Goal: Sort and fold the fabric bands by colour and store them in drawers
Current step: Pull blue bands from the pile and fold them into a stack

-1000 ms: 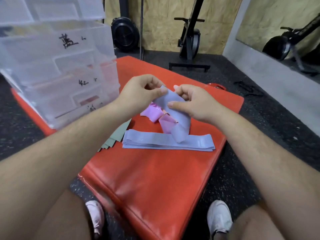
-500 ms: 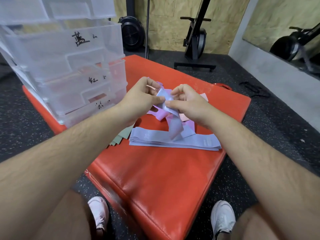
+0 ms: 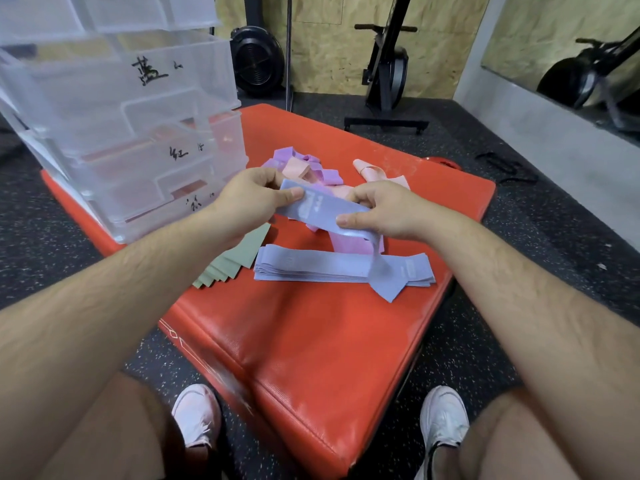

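Above the middle of the red mat (image 3: 311,341), your left hand (image 3: 256,199) and right hand (image 3: 384,211) pinch the blue fabric band (image 3: 322,211), its tail dangling over the blue stack (image 3: 311,270). You seem mid-fold; next, square it and lay it there.

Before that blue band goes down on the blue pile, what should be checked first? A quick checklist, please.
1. Grip on the blue band: left hand and right hand both pinch it: ok.
2. Band flat and untwisted: not ok, its free end hangs twisted over the pile.
3. Tidy blue pile to receive it: ok.
4. Only green in the green pile: ok.
5. Open drawers for storing: cannot tell.
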